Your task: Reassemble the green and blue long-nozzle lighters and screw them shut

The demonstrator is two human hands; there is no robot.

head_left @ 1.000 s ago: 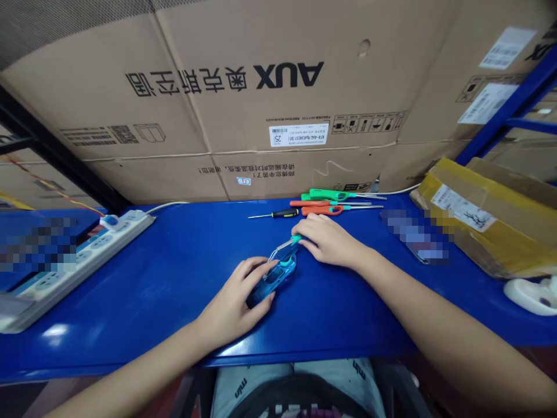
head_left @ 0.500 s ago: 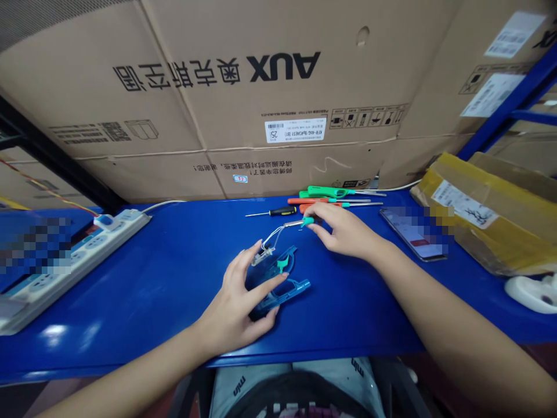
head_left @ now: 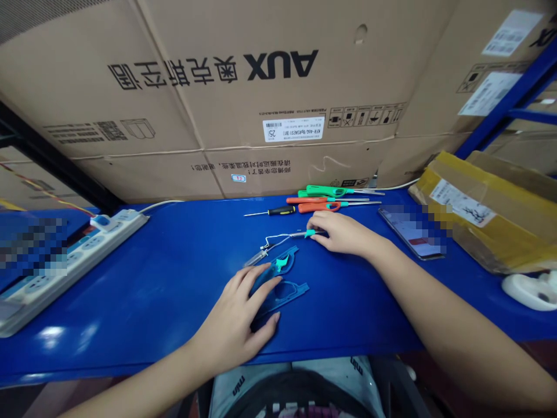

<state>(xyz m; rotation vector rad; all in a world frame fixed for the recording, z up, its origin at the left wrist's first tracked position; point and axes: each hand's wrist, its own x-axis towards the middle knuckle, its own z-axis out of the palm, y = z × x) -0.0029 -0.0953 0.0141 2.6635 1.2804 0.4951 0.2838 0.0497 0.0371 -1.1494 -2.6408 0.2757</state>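
Observation:
My right hand point(head_left: 343, 233) pinches a lighter nozzle point(head_left: 298, 234), a thin metal tube with a teal collar, low over the blue table. White wires point(head_left: 278, 237) run left from it toward a small clear part point(head_left: 256, 258), apart from my left hand. My left hand point(head_left: 237, 319) lies with fingers spread over two translucent blue lighter shell halves. The upper shell half point(head_left: 292, 253) has a teal trigger point(head_left: 282, 265) in it; the lower shell half point(head_left: 300, 289) lies nearer me. My left fingers cover the rear ends of both halves.
Behind the hands lie a screwdriver point(head_left: 282, 211), orange lighters point(head_left: 317, 206) and green lighters point(head_left: 326, 190). A phone point(head_left: 402, 229) and a yellow-taped box point(head_left: 465, 215) are at right, a white object point(head_left: 526, 290) by the edge. A power strip point(head_left: 82, 261) stands left; cardboard point(head_left: 243, 116) walls the back.
The nozzle has come down and slightly right in my right hand. The clear wired part has left my left fingertips and now lies beyond them. My left hand has drawn back slightly, toward me.

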